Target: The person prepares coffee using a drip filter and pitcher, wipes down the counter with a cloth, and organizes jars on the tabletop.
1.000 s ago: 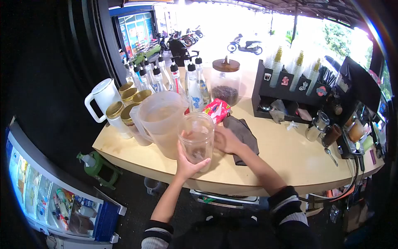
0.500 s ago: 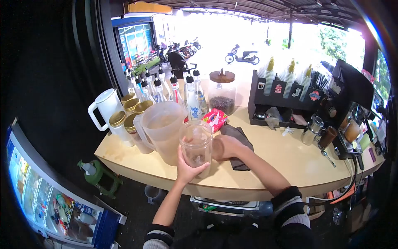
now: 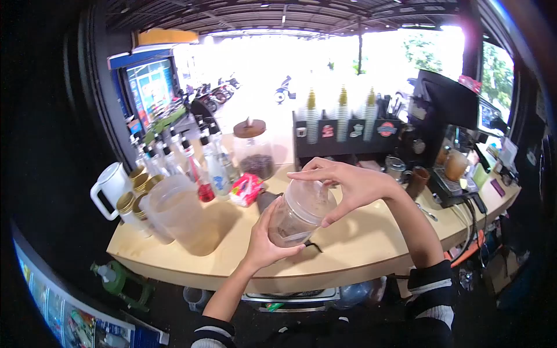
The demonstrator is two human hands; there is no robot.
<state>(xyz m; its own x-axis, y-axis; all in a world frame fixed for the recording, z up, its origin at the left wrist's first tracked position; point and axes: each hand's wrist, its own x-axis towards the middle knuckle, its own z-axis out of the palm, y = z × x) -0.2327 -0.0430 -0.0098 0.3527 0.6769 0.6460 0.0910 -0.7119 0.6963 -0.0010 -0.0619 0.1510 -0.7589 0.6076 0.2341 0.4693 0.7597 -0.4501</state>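
Note:
A clear plastic jar [image 3: 296, 223] is held tilted above the wooden counter [image 3: 371, 243], its top leaning to the upper right. My left hand [image 3: 268, 243] is wrapped round its lower left side. Over the top end, my right hand [image 3: 354, 188] curves with thumb and fingers on the rim or a pale lid [image 3: 313, 200]; which it is, I cannot tell. Behind the jar lies a dark cloth [image 3: 267, 200], partly hidden. A red and white packet [image 3: 246, 189] rests to the left of it.
A large cloudy pitcher [image 3: 183, 217], a white jug [image 3: 113, 188], gold-lidded jars and several pump bottles [image 3: 214, 171] stand at left. Behind is a wooden-lidded glass jar [image 3: 253, 153]. A black cup holder [image 3: 342, 138] and coffee machine [image 3: 452, 180] are at right.
The view has turned to the right. The jar has been lifted and tilted, and my right hand has come from beside it onto its top. The dark cloth is now mostly hidden.

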